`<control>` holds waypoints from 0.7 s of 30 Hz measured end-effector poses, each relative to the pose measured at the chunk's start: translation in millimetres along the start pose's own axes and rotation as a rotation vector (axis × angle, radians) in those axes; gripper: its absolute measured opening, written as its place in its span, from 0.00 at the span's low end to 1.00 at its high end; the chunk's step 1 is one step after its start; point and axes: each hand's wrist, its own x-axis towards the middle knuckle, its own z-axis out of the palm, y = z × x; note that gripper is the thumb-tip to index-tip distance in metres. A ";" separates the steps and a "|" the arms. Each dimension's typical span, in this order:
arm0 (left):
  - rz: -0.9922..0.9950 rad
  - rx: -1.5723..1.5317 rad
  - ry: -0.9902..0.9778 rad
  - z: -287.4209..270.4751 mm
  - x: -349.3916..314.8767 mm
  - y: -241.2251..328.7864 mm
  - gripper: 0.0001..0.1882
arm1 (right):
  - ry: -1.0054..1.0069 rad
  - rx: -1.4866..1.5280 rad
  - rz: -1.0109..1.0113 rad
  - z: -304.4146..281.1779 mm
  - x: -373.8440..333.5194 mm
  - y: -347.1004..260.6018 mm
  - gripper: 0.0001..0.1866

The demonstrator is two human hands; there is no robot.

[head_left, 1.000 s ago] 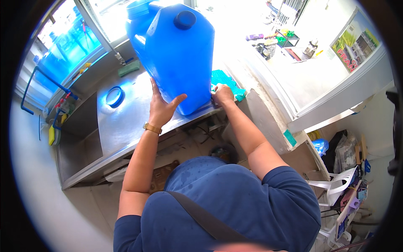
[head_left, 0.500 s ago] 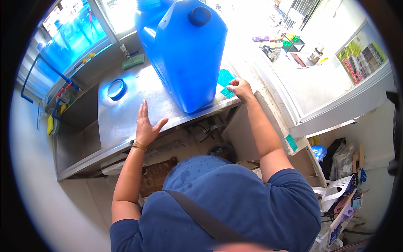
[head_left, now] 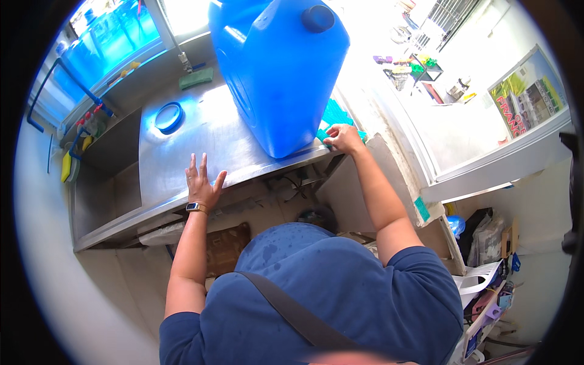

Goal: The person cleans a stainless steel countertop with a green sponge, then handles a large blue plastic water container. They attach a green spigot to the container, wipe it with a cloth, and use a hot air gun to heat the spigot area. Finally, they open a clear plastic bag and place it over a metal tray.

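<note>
A large blue plastic water jug (head_left: 283,79) with a capped spout stands upright on the steel counter (head_left: 201,143), another blue container shape partly behind it. At the jug's right lie thin teal strips (head_left: 336,114) with fine markings. My right hand (head_left: 345,139) is on them at the counter's front edge, thumb and fingers pinched on a teal strip; its fingertips are partly hidden. Left of the jug, my left hand (head_left: 204,187), with a watch at the wrist, hovers by the counter's front edge, fingers spread and holding nothing. A round blue lid (head_left: 169,117) lies on the counter farther left.
A steel sink basin (head_left: 109,194) opens at the left, with blue pipe (head_left: 79,85) above it. A green sponge-like block (head_left: 196,78) sits at the back. Another teal strip (head_left: 421,208) sticks to the ledge at right. White chairs (head_left: 477,280) stand lower right.
My right hand has shifted slightly down and left, toward the counter's edge. My left hand has drawn back toward me, its fingers spreading wider. The view has shifted slightly.
</note>
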 end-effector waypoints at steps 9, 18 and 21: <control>-0.006 0.009 -0.009 -1.5 0.5 2.2 0.43 | 0.156 -0.120 -0.061 -0.7 -12.9 2.4 0.20; 0.005 0.011 -0.008 -1.5 0.3 1.4 0.44 | 0.276 -0.264 0.026 9.8 -25.2 -6.1 0.18; 0.022 0.006 0.012 0.5 -0.4 0.3 0.44 | 0.260 -0.386 0.027 15.7 -23.6 -13.5 0.21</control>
